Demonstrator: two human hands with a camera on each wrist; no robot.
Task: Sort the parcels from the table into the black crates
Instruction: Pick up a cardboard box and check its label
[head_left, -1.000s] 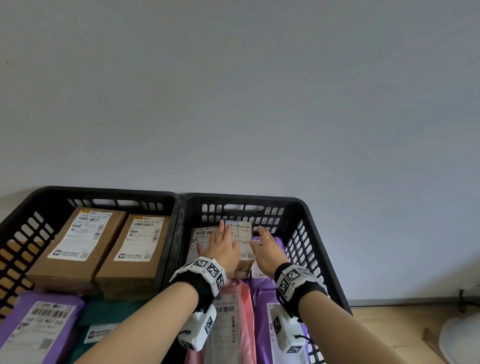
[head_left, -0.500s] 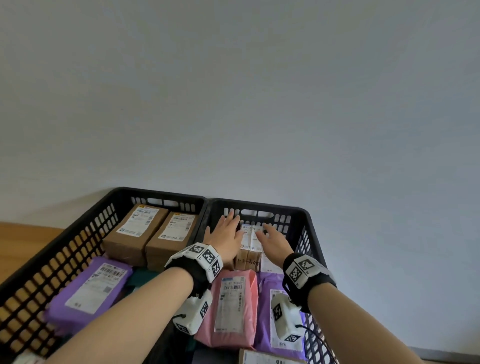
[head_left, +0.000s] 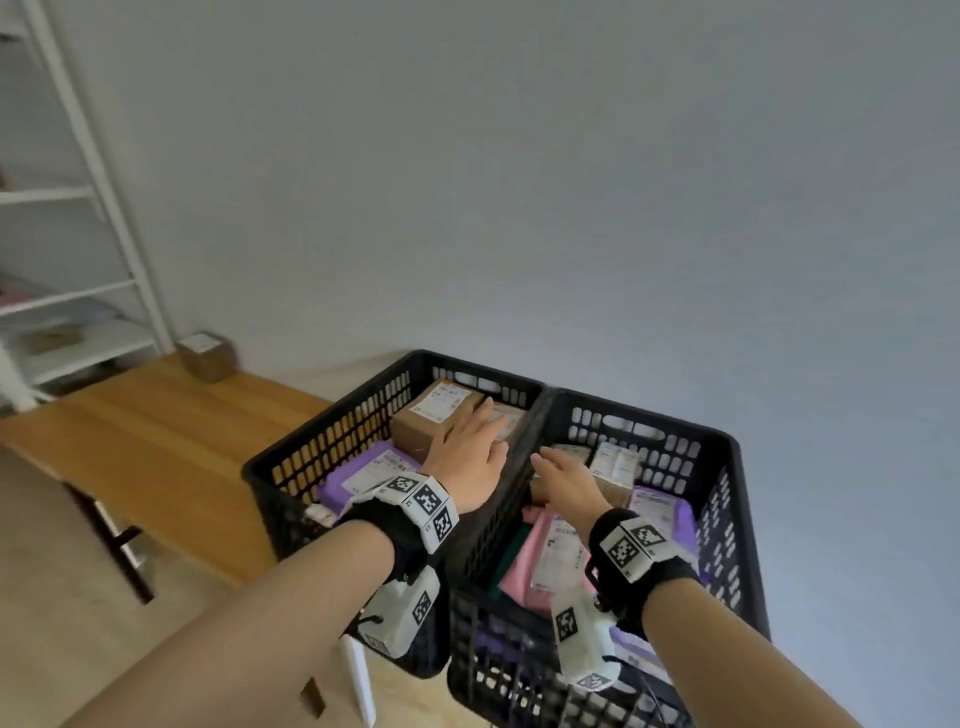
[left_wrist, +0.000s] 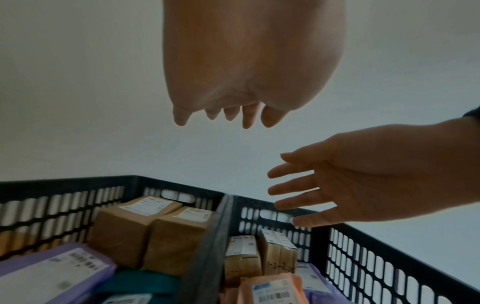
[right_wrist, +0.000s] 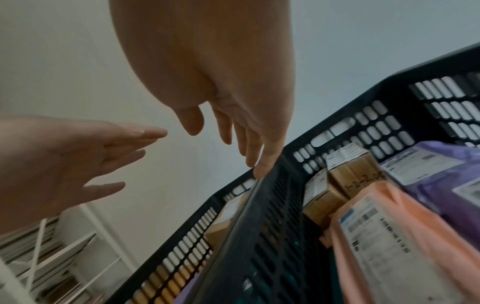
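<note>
Both hands empty, fingers straight: left hand (head_left: 470, 457) over left crate (head_left: 332, 457); right hand (head_left: 563, 480) over right crate (head_left: 727, 467); parcels inside both; one box (head_left: 205, 356) far left on worktop (head_left: 156, 447); fetch it two-handed.

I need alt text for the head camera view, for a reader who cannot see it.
Two open hands, left hand and right hand, hover empty over two black crates filled with cardboard boxes and purple and pink mailer bags. A wooden table stands to the left, with one small box at its far end.
</note>
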